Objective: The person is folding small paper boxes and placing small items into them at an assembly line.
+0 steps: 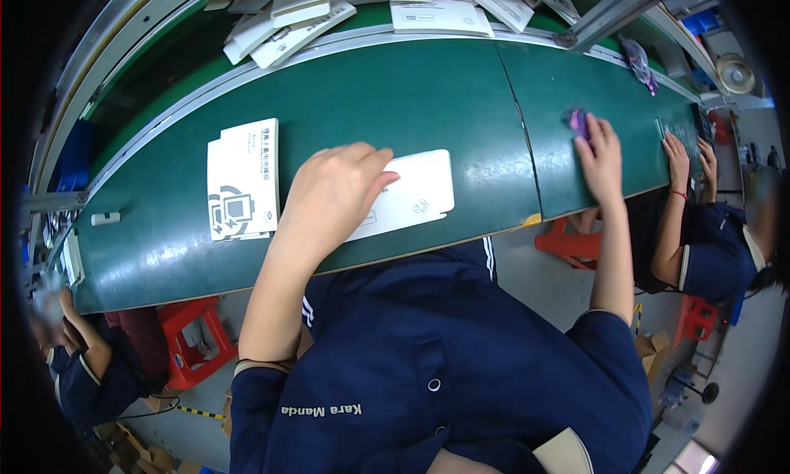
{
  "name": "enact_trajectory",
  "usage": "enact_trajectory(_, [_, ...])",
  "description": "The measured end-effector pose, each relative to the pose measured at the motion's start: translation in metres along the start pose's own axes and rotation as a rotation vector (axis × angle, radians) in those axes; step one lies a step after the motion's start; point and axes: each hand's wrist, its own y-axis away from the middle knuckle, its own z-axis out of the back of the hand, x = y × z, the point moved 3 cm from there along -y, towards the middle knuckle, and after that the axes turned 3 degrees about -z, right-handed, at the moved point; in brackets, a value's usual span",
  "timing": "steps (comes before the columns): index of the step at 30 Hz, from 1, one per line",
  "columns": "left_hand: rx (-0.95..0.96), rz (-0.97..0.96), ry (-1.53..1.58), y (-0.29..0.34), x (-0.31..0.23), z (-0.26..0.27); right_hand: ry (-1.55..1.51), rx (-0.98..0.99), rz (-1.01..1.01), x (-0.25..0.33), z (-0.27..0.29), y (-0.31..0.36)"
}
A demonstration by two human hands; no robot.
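On the green table (395, 104), near its front edge and about mid-length, left hand (329, 194) lies palm-down on a flat white card sleeve (415, 190); fingers spread loosely and pressed flat on its left part, not curled around anything. Sleeve sits slightly tilted, its right end free, lower edge close to the table's front edge. Just left of that hand, not touching it as far as I can tell: a white printed booklet stack (243, 178), lying flat. Right hand (599, 157) is stretched well off to the right, past the seam in the table mat, fingers narrow and pinched on a small purple item (579, 122); can't make out what it is. Small white block (105, 219) near the table's left end. Back edge: white rail, then a heap of white flat packs (370, 9) behind it. Another person's hands (690, 157) rest on the table's far right end. Red stools (193, 338) under the front edge.
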Motion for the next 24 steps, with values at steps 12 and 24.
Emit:
enact_trajectory(12, [-0.071, -0.069, 0.018, 0.011, 0.019, -0.030, -0.317, 0.392, 0.554, 0.211, 0.007, 0.035])
enact_trajectory(24, [-0.603, 0.002, 0.417, 0.009, 0.002, -0.006, -1.492, 0.292, 0.249, 0.263, 0.025, 0.004])
